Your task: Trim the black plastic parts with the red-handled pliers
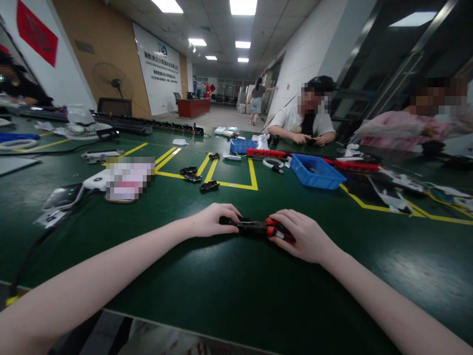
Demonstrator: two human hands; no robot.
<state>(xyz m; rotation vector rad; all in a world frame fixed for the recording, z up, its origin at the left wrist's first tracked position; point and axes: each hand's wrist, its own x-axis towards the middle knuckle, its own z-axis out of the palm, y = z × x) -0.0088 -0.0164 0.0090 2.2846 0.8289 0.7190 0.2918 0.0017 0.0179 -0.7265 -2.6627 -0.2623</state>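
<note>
My left hand [216, 220] is closed over the left end of a small black part [248, 226] lying on the green table [229, 291]. My right hand [301, 235] grips red-handled pliers [276, 230] whose dark jaws meet the black part between my hands. Both hands rest on the table surface, close together, in the middle of the view.
Several small black parts [201, 178] lie inside yellow tape lines [236, 185] ahead. Two blue bins [317, 171] stand right of centre, with red strips [266, 153] behind. A white device and cables [79, 190] lie left. Two people sit across the table at the right.
</note>
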